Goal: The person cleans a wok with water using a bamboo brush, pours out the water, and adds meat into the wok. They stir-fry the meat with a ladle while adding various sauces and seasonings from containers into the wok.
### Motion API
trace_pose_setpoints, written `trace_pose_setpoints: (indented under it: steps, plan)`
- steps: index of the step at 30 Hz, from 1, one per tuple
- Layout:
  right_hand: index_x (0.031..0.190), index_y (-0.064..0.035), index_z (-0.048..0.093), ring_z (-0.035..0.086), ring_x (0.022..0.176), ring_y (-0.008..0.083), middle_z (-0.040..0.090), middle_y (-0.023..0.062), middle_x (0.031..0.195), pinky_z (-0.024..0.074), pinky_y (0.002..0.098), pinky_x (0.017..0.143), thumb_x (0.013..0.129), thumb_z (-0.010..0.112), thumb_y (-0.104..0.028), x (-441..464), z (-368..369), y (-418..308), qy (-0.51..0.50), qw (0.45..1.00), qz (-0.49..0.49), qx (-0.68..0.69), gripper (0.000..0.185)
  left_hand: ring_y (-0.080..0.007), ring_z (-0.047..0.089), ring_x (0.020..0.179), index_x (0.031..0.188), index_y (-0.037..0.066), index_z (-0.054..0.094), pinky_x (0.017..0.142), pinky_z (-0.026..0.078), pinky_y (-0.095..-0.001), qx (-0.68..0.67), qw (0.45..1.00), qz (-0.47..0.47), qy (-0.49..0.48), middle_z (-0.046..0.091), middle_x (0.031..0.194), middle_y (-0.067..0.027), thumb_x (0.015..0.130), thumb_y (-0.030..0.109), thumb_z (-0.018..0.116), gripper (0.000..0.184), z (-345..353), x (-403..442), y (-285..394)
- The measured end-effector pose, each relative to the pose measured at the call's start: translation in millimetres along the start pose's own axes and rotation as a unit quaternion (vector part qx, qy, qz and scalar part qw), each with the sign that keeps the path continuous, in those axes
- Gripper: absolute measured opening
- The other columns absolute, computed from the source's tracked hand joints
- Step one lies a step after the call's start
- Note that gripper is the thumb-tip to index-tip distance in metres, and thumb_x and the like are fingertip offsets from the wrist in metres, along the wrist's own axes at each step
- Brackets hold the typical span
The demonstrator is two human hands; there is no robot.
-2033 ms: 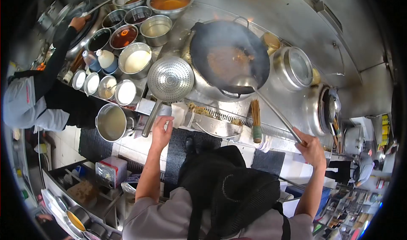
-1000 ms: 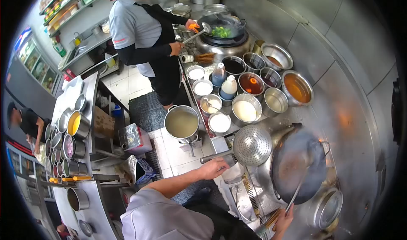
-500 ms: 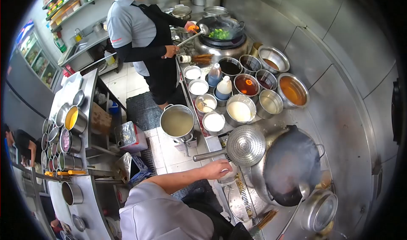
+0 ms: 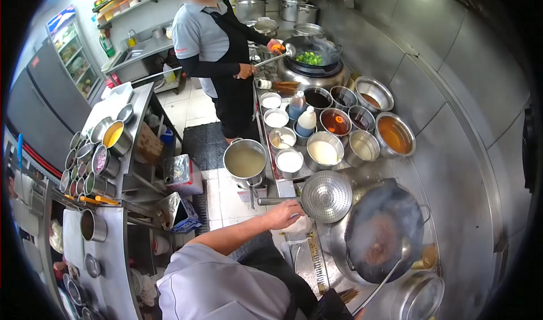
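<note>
My left hand (image 4: 284,215) is beside the handle of a perforated strainer (image 4: 326,196), its fingers loosely bent with nothing visible in them. At the bottom edge, only a small part of my right hand (image 4: 358,315) shows, around the end of a long ladle (image 4: 380,286). The ladle's bowl is inside the right part of a large black wok (image 4: 362,221), next to reddish-brown food (image 4: 383,242). Steam rises over the wok. A white cloth (image 4: 298,225) lies just below my left hand, and a bamboo brush (image 4: 348,295) is near the ladle handle.
Bowls of sauce (image 4: 395,134), white powder and liquids line the counter beyond the strainer. A large pot (image 4: 245,160) stands left of it. Another person (image 4: 218,48) works at a second wok (image 4: 313,53) with greens. A lidded pot (image 4: 418,296) is at lower right; a side table (image 4: 110,252) is left.
The view has swung towards the co-worker and second wok. The ladle remains in the wok, its bowl towards the right side. My left hand stays near the strainer handle.
</note>
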State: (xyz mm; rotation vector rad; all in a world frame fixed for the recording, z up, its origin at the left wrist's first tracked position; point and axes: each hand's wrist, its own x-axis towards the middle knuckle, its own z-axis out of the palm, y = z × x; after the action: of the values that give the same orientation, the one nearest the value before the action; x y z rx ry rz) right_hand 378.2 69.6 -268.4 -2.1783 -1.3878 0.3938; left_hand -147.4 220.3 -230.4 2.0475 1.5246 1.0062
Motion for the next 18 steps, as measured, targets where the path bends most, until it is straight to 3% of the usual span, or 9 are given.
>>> trace_pose_setpoints:
  steps: [7,11,13,14,16,18]
  plan:
    - [0.134,-0.0156,0.049,0.058,0.068,0.0329,0.067,0.0173,0.086,0.0484,0.0492,0.061,0.089,0.061,-0.056,31.3,-16.7,-149.0,-0.115,0.957,0.054,0.262,0.062,-0.0352,0.058,0.098,0.101,0.004,0.062,0.087,0.048,-0.0434,0.047,0.995,0.030,0.087,0.059,0.099,-0.0147,0.083,0.006,0.063,0.018,-30.5,93.1,-23.6]
    - [0.145,-0.0170,0.043,0.056,0.063,0.0306,0.067,0.0164,0.086,0.0474,0.0498,0.059,0.088,0.060,-0.059,37.3,-23.6,-221.5,-0.187,0.913,0.115,0.343,0.072,-0.0371,0.060,0.097,0.100,0.002,0.062,0.085,0.050,-0.0432,0.106,0.987,0.025,0.120,0.059,0.100,-0.0174,0.081,0.004,0.061,0.019,-19.5,165.7,-72.5]
    - [0.150,-0.0177,0.040,0.055,0.061,0.0295,0.067,0.0160,0.086,0.0468,0.0500,0.057,0.088,0.060,-0.061,38.3,-20.9,-248.0,-0.215,0.893,0.144,0.369,0.078,-0.0383,0.062,0.098,0.106,0.001,0.061,0.085,0.053,-0.0451,0.158,0.979,-0.097,0.078,0.059,0.106,-0.0206,0.080,0.003,0.060,0.026,-0.8,199.0,-112.3]
    - [0.156,-0.0168,0.022,0.040,0.041,0.0080,0.053,0.0033,0.077,0.0316,0.0248,0.034,0.101,0.051,-0.015,52.2,4.4,-230.8,-0.199,0.775,0.152,0.580,0.062,-0.0383,0.062,0.098,0.106,0.001,0.061,0.085,0.053,-0.0451,0.152,0.981,-0.092,0.071,0.059,0.106,-0.0206,0.080,0.003,0.060,0.026,2.0,208.5,-124.9]
    - [0.156,-0.0200,0.019,0.038,0.041,0.0076,0.050,0.0025,0.075,0.0303,0.0237,0.034,0.102,0.050,-0.018,46.0,12.2,-245.3,-0.188,0.767,0.151,0.594,0.063,-0.0374,0.061,0.101,0.112,-0.001,0.059,0.087,0.053,-0.0444,0.220,0.962,-0.164,-0.016,0.058,0.109,-0.0237,0.081,0.005,0.058,0.031,13.4,225.2,-147.7]
    - [0.156,-0.0221,0.018,0.036,0.040,0.0064,0.047,0.0018,0.073,0.0297,0.0225,0.034,0.103,0.049,-0.019,37.5,11.2,-266.6,-0.179,0.748,0.157,0.620,0.062,-0.0371,0.062,0.103,0.110,-0.002,0.059,0.085,0.055,-0.0436,0.223,0.958,-0.171,-0.060,0.059,0.110,-0.0254,0.082,0.008,0.058,0.030,16.5,232.8,-160.7]
